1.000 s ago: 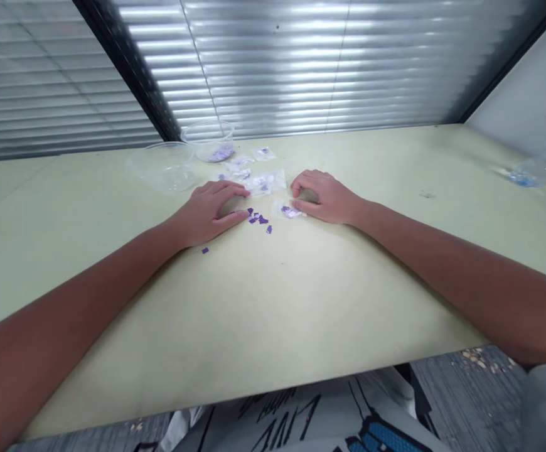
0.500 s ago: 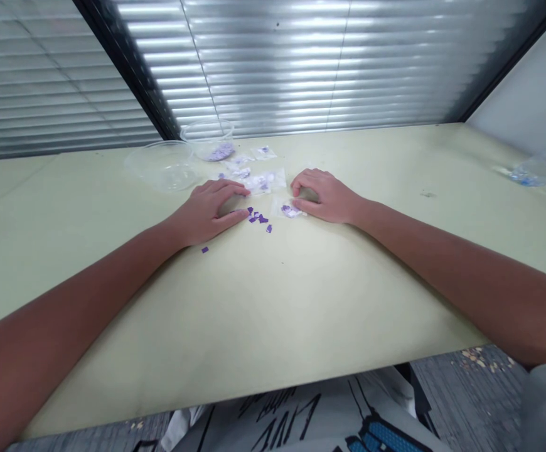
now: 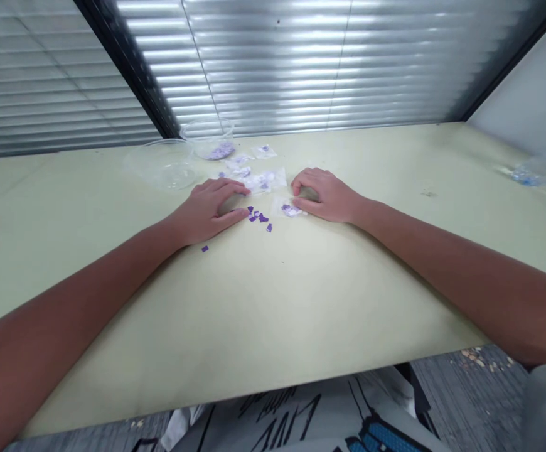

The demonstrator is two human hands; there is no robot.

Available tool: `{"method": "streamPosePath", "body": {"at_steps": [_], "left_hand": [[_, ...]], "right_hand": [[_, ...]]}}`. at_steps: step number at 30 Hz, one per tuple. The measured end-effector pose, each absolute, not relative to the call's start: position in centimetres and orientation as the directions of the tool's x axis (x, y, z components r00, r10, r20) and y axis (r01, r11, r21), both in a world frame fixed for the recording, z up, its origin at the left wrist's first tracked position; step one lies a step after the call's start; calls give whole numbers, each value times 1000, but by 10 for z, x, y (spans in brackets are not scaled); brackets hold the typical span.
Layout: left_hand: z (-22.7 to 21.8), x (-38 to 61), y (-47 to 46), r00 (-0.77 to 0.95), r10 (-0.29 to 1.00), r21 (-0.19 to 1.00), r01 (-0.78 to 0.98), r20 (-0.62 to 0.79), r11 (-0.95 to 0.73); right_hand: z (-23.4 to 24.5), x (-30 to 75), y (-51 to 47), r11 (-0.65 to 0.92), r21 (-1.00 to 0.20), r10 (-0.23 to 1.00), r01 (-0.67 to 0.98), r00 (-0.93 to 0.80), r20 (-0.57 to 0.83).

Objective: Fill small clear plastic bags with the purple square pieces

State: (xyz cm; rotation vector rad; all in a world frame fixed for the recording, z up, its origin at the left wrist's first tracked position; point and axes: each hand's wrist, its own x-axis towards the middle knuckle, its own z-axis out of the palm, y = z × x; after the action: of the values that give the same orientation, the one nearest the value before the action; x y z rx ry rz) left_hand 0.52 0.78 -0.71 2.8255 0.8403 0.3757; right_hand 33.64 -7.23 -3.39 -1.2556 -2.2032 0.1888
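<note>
My left hand point(image 3: 214, 210) rests on the pale tabletop, thumb and fingers apart, with nothing in its grasp. Its thumb tip lies beside several small purple paper pieces point(image 3: 261, 218). One more purple scrap point(image 3: 204, 248) lies near the left wrist. My right hand point(image 3: 324, 194) also rests on the table, its fingers curved and the thumb apart from them. The right thumb touches or overlaps the edge of a small clear bag point(image 3: 290, 210) with purple and white bits. Between and beyond the hands lie several more clear bags point(image 3: 264, 181) of similar bits.
Behind the left hand stand a clear plastic bowl point(image 3: 162, 164) and another clear bowl point(image 3: 207, 141) with pale purple bits inside. A clear plastic bottle point(image 3: 541, 169) lies at the far right. The table point(image 3: 273, 326) meets a window with blinds point(image 3: 273, 69).
</note>
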Motion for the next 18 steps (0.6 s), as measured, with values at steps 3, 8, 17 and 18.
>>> {"method": "streamPosePath", "body": {"at_steps": [3, 8, 17, 18], "left_hand": [[-7, 5, 7, 808, 556, 234, 512, 194, -826], [-8, 5, 9, 810, 554, 235, 510, 191, -827], [-8, 5, 9, 807, 558, 242, 512, 191, -824], [-8, 5, 9, 808, 558, 242, 512, 191, -824]], "right_hand": [[-34, 336, -72, 545, -395, 823, 740, -381, 421], [-34, 336, -72, 544, -391, 823, 743, -381, 422], [-32, 336, -73, 542, -392, 824, 743, -379, 421], [-32, 336, -73, 541, -392, 825, 744, -379, 419]]}}
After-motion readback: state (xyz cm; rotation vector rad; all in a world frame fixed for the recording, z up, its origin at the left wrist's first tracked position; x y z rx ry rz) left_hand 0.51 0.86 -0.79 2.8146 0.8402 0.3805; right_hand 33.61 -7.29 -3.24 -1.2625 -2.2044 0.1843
